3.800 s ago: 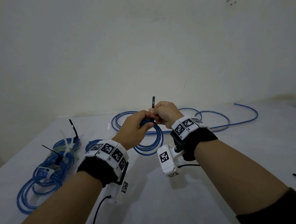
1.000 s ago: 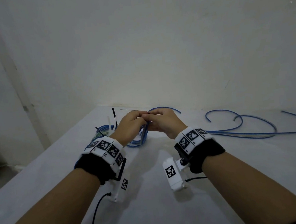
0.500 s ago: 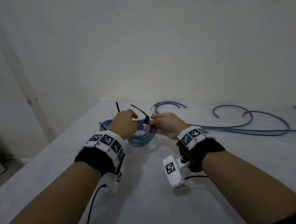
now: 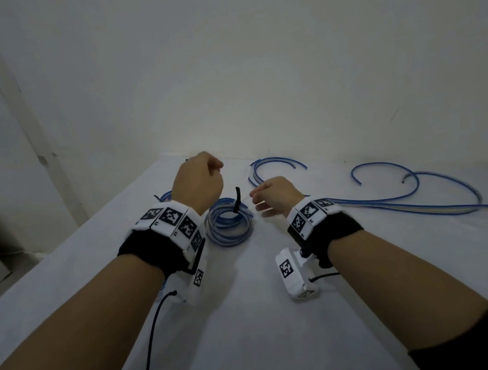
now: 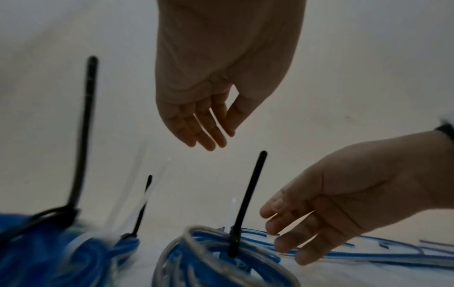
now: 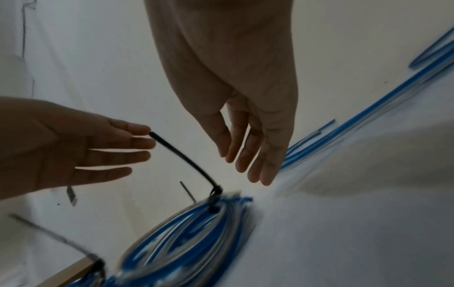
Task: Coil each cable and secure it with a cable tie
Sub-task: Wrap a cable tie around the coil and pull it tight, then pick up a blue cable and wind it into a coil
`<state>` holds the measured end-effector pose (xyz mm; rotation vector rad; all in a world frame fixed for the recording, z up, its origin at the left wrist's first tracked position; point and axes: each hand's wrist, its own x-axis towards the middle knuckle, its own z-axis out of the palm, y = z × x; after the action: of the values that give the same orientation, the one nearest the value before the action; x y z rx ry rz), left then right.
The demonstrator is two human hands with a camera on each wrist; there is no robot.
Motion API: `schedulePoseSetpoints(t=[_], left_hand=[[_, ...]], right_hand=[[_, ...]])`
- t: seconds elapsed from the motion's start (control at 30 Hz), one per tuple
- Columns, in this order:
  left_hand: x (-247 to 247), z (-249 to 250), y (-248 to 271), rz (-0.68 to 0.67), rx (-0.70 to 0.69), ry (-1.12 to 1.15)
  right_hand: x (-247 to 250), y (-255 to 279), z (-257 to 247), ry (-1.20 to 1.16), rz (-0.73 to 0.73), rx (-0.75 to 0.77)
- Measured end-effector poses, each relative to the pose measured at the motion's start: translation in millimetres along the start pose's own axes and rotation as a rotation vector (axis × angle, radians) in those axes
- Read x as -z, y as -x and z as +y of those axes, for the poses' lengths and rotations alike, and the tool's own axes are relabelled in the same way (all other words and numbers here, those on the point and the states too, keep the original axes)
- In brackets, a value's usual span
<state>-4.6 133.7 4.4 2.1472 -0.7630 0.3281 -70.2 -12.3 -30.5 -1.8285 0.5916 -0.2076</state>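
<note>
While both hands hung released, tied coil lay on surface; loose cables judged next for coiling.

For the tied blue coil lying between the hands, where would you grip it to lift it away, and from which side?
Grip the blue coil at the bundled strands beside the black cable tie, coming from above on the right, where the open right hand is nearest. The tie cinches the loops there, so they should lift as one. Its tail sticks up; probably not a dependable handle.
</note>
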Motion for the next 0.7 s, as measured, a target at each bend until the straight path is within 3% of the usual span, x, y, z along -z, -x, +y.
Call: schedulePoseSetpoints(t=[0.1,0.27,0.4,0.7], left_hand=[[-16.4,22.9,-3.8,-0.059,-0.137,-0.083],[-65.4,56.7,-8.3,-0.432,-0.233,-0.309],[-108.2,70.2,-14.3,-0.669,-0.230,-0.444],[-154.0,74.8,-28.2,-0.738,-0.262,-0.573]], right_hand=[[32.4,0.4,3.6,0.174,0.030,-0.015],[86.7,-5.0,22.5,0.691,0.108,-0.008],[122.9,0.3,38.2,0.964,0.057,-0.005],[156.2,-6.1,57.5,1.018,-0.020,0.093]])
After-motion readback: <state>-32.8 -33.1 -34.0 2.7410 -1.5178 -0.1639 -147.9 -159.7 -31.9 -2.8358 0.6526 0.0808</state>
